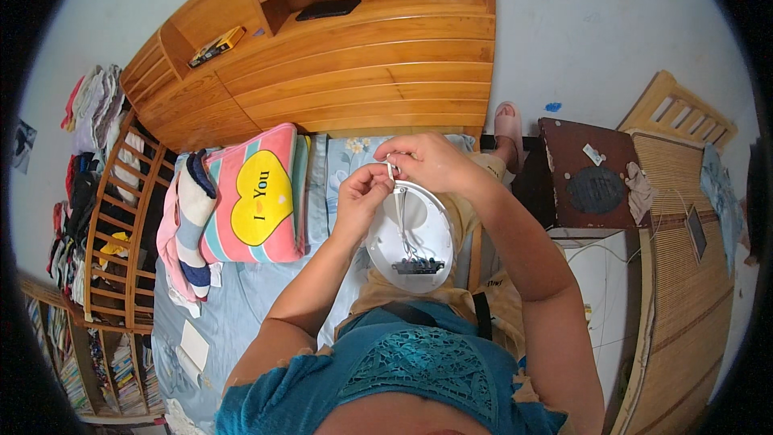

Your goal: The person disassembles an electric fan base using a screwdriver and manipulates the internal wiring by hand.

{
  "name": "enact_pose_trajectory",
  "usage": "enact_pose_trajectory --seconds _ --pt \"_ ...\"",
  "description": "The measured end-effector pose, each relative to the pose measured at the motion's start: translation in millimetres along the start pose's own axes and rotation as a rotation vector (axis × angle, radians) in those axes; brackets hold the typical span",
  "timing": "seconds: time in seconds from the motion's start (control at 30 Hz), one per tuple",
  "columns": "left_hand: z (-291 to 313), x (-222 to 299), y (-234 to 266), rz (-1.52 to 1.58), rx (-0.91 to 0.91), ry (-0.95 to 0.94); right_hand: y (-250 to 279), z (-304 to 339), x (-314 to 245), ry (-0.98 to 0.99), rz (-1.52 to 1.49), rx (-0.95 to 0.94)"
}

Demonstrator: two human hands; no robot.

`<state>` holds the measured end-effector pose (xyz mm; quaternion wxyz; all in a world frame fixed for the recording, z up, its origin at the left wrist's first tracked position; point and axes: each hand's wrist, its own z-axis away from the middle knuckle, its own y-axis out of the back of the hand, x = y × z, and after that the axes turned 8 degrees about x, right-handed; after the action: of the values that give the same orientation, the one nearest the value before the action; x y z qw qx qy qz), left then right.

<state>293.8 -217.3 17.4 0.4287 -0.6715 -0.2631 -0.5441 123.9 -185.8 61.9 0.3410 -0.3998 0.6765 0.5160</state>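
Note:
An oval white plastic shell [436,235] rests on my lap with its hollow side up. Inside it, several thin wires [405,227] run from a dark circuit board [417,265] at the near end to the far rim. Just past that rim, a small white plastic piece [390,169] is pinched between my fingers. My left hand [362,196] grips it from the left, thumb and fingertips together. From the right, my right hand [427,163] closes on the same piece, palm turned down. My fingers hide part of it, so its kind cannot be made out.
A folded pink blanket [224,222] with a yellow heart lies on the blue bed sheet [250,314] at left. Ahead stands a wooden headboard [362,73] with shelves. To the right are a dark brown small table [564,169] and a bamboo mat [684,306]. Slatted wooden rails [98,234] stand far left.

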Motion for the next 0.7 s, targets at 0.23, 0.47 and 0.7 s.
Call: enact_pose_trajectory --seconds 0.23,0.47,0.7 --pt "2.7 1.8 -0.9 -0.035 0.01 0.002 0.8 2.1 0.2 -0.019 -0.045 -0.04" --pt "1.8 -2.0 1.5 -0.069 -0.021 -0.016 -0.2 3.5 6.4 0.014 -0.058 -0.029" --pt "1.8 -4.8 6.3 -0.062 -0.07 -0.015 -0.1 6.9 5.1 -0.019 -0.07 -0.018"
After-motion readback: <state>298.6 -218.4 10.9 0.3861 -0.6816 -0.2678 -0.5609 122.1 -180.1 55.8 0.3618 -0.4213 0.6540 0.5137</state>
